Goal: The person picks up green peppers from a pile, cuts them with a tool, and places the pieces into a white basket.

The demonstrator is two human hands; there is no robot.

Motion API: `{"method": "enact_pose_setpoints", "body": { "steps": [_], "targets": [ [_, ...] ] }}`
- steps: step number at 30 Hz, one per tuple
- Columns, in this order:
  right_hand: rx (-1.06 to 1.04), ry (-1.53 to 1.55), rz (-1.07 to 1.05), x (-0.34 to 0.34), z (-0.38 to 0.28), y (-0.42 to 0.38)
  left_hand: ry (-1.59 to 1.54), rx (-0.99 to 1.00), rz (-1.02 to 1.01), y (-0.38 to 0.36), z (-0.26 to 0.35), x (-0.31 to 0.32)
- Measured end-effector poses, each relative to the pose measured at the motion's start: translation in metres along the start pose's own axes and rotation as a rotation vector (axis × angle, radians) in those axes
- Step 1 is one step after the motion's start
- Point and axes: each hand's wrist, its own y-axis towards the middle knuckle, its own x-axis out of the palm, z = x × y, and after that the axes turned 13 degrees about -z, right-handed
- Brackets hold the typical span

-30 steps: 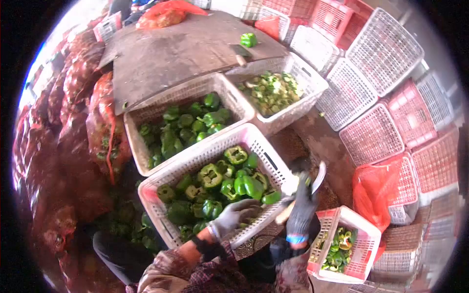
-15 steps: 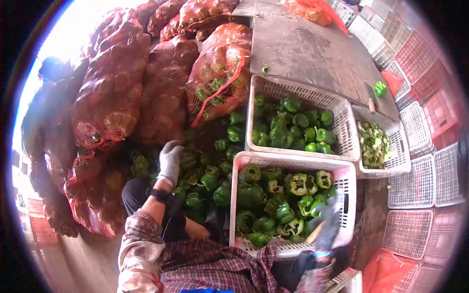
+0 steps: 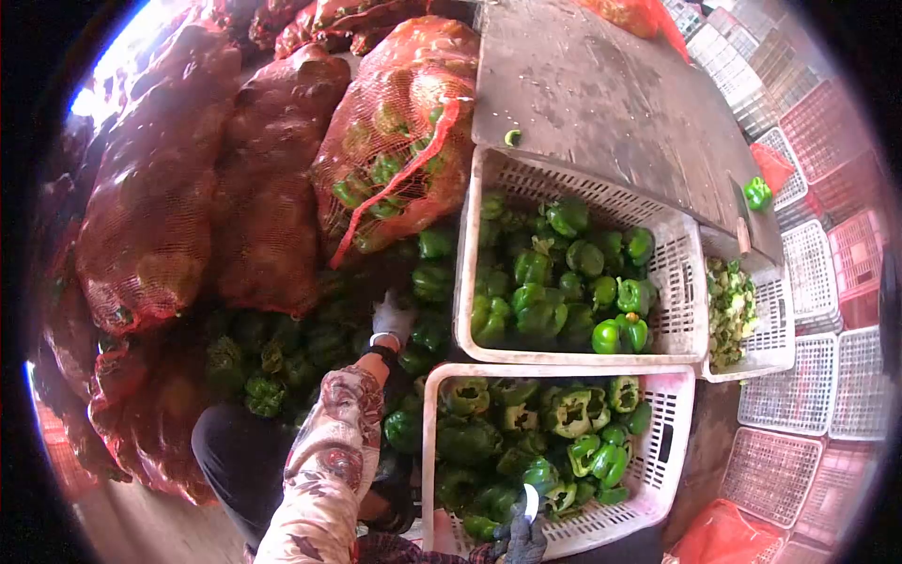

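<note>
My left hand (image 3: 393, 320), in a pale glove, reaches over the green bell peppers (image 3: 272, 352) heaped on the floor. Its visible fingers are stretched apart, partly in shadow, and nothing shows in them. Low in the view, my right hand (image 3: 521, 540), in a dark grey glove, is closed around a small knife (image 3: 532, 502) with the blade pointing up. Beside it, the near white crate (image 3: 672, 414) contains cut, hollowed peppers (image 3: 573, 414). Behind that stands another white crate (image 3: 691, 282), with whole-looking green peppers (image 3: 540, 305) inside.
Red mesh sacks (image 3: 150, 188) lie at the left, and one sack (image 3: 399, 122) shows peppers through its net. A wooden board (image 3: 601, 94) carries a lone pepper (image 3: 757, 194) and another knife (image 3: 743, 230). Pepper scraps (image 3: 731, 310) fill a smaller crate. Stacked crates (image 3: 787, 381) line the right.
My left hand has moved right across the floor peppers. My right hand has moved left and down along the near crate, and the knife blade now shows. The view has shifted too.
</note>
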Motion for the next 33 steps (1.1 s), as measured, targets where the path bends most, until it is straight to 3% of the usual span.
{"method": "enact_pose_setpoints", "body": {
  "steps": [2,4,5,6,9,13,15,17,18,19,20,21,24,26,27,28,31,33],
  "targets": [
    [-0.02,0.003,0.021,-0.006,0.007,0.007,-0.123,0.135,0.014,0.01,-0.023,0.005],
    [-0.02,0.041,0.013,-0.009,0.008,0.0,-0.738,0.048,-0.03,-0.026,-0.002,-0.014],
    [-0.021,0.08,-0.007,-0.004,0.004,0.0,-1.046,0.01,-0.046,-0.056,0.029,-0.036],
    [-0.025,0.119,-0.033,0.001,-0.002,0.0,-1.056,-0.255,-0.031,-0.114,0.105,-0.076],
    [-0.049,-0.359,-0.246,0.01,-0.027,0.002,-1.323,0.118,-0.336,-0.153,0.088,-0.103],
    [-0.653,-0.663,-0.534,0.067,-0.074,0.009,-1.152,0.309,-0.633,-0.258,0.144,-0.139],
    [-0.857,-0.829,-0.561,0.086,-0.099,-0.002,-0.712,0.622,-0.516,-0.297,0.15,-0.127],
    [-0.738,-0.822,-0.545,0.082,-0.103,-0.017,-0.794,0.464,-0.791,-0.344,0.163,-0.119],
    [-0.863,-0.624,-0.507,0.076,-0.092,-0.014,-0.587,0.642,-0.681,-0.36,0.167,-0.115],
    [-0.555,-0.677,-0.37,0.05,-0.072,-0.01,-0.384,0.814,-0.558,-0.373,0.17,-0.108],
    [-0.561,-0.604,-0.34,0.038,-0.073,-0.02,-0.528,0.806,-0.672,-0.382,0.17,-0.098],
    [-0.569,-0.525,-0.312,0.029,-0.074,-0.029,-0.319,0.854,-0.616,-0.397,0.175,-0.094],
    [-0.547,-0.422,-0.226,0.009,-0.066,-0.054,-0.716,0.748,-0.817,-0.42,0.178,-0.059],
    [-0.745,-0.67,-0.092,-0.005,-0.057,-0.055,-0.808,0.833,-0.845,-0.422,0.181,-0.042],
    [-0.963,-0.918,0.004,-0.014,-0.05,-0.053,-0.855,0.869,-0.849,-0.425,0.181,-0.036],
    [-1.176,-1.166,0.105,-0.019,-0.046,-0.052,-0.953,0.771,-0.885,-0.428,0.18,-0.033],
    [-0.63,-0.585,-0.091,-0.014,-0.065,-0.088,-1.013,0.76,-0.793,-0.439,0.19,-0.045],
    [-0.86,-0.901,-0.093,-0.016,-0.068,-0.096,-1.004,0.758,-0.728,-0.444,0.189,-0.045]
  ]
}}
